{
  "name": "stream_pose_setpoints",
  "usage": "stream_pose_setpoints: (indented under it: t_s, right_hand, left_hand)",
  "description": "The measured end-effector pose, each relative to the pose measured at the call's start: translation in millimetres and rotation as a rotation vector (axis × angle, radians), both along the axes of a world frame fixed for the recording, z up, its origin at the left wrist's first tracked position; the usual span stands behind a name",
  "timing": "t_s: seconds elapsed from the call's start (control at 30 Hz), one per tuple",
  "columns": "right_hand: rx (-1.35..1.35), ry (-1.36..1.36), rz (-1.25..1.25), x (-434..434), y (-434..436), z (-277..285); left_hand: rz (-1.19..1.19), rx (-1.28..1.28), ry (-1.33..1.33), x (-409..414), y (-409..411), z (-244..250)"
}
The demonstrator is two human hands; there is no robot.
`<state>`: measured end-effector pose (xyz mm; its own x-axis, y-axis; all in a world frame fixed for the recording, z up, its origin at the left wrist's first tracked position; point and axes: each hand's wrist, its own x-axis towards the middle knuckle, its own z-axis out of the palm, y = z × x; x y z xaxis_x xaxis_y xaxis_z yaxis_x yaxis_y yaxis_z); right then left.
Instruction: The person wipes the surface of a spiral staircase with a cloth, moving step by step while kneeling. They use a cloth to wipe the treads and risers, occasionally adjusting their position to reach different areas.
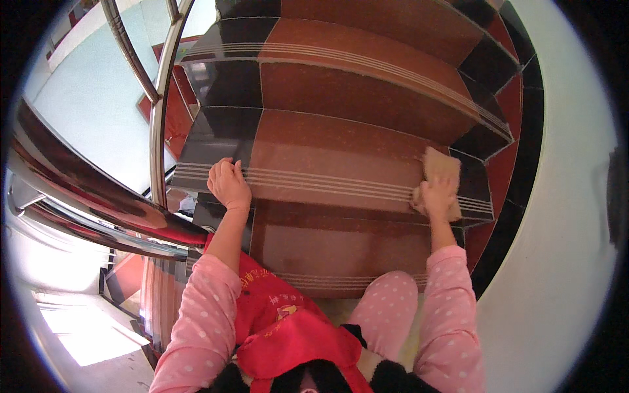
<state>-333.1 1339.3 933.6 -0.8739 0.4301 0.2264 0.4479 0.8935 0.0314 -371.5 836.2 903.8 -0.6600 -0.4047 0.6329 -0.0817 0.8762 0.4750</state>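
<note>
My right hand [438, 196] presses a tan cloth [442, 164] onto the right part of a stair tread [324, 152], across its pale grooved lines. Part of the cloth bunches up left of the fingers. On the tread's left side, my left hand [227, 184] rests with curled fingers over the black tile and the lines. Nothing shows in that hand, though its palm is hidden. The tread is reddish-brown tile with black tile at both ends.
More tiled steps [363, 93] rise ahead. A metal railing [158, 113] and a thick dark handrail [98, 186] curve along the left. A pale wall [555, 206] with black skirting bounds the right. My knee [388, 304] and red apron [285, 314] are close below the tread.
</note>
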Motion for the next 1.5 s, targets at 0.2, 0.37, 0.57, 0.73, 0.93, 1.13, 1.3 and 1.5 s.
stream_pose_setpoints:
  t_s: [0.2,0.37,0.57,0.73,0.93,1.13,1.3,1.5]
  right_hand:
    - [-0.024,0.070,0.486,-40,-200,17]
    - [-0.178,0.009,0.878,-46,-363,23]
    - [-0.236,0.188,1.158,-47,-440,0]
    - [-0.254,0.095,1.185,-42,-390,14]
    - [-0.106,0.170,0.761,-57,-223,23]
    - [-0.012,0.006,0.109,-34,-6,19]
    - [0.127,0.157,-0.246,16,126,-6]
    - [-0.023,0.100,-0.442,15,123,4]
  left_hand:
    - [-0.083,0.063,0.135,4,-6,-2]
    - [-0.213,0.357,0.284,12,-27,-8]
    - [-0.174,0.402,0.286,17,-45,1]
    - [-0.239,0.226,0.260,-1,-34,15]
    - [-0.253,-0.005,0.029,-19,4,10]
    - [-0.195,-0.081,0.041,-15,3,16]
    - [-0.185,-0.058,-0.022,-17,5,13]
    - [-0.159,-0.144,-0.065,-19,8,16]
